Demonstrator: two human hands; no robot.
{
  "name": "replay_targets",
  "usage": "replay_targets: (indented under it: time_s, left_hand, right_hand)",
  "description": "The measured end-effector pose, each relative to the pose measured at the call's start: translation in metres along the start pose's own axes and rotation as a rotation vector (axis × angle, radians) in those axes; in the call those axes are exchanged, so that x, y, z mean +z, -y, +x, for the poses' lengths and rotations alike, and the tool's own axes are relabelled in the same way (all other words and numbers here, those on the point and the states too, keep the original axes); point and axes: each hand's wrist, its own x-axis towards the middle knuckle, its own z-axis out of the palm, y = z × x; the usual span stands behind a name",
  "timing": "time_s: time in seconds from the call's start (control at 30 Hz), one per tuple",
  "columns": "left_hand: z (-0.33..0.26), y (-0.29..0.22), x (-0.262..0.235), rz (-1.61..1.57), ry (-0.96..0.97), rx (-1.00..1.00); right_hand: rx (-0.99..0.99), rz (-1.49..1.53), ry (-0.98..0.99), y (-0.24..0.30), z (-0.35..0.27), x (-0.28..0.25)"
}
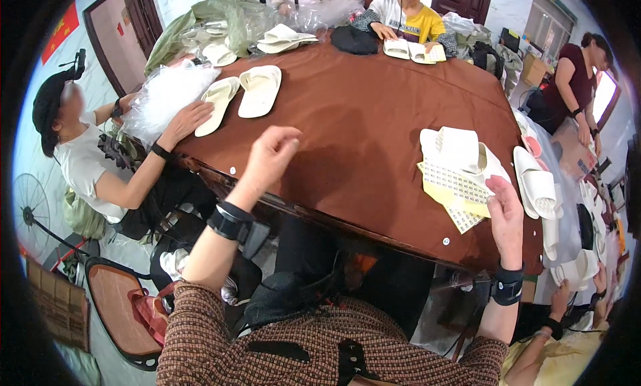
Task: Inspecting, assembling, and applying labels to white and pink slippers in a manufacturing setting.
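Observation:
My left hand [270, 160] is raised above the near edge of the brown table, thumb and forefinger drawn together; anything pinched there is too small to make out. At the right, my right hand [506, 212] has loosely bent fingers, with the thumb set apart, beside a pair of white slippers [457, 147]. Its fingertips reach the slippers' near end and the edge of the yellow and white sticker sheets [461, 198]. Those sheets lie partly beneath the slippers, overlapping one another. Whether the fingertips touch them is hard to tell.
Brown cloth [347, 139] covers the table. At the left, a co-worker's hand touches another cream slipper pair [259, 92] beside clear plastic bags [170, 95]. A black cap [354, 40] lies at the far side. More white slippers [534, 180] line the right edge, near other people.

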Motion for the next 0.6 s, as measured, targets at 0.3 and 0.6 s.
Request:
replay_targets:
  time_s: [0.3,0.6]
  left_hand:
    - [0.061,0.121,-0.089,0.639,-0.129,0.167]
    - [0.142,0.156,-0.112,0.827,0.019,-0.091]
  right_hand:
    - [-0.006,-0.124,0.056,0.005,-0.003,0.010]
    - [-0.046,-0.165,0.052,0.020,0.016,0.015]
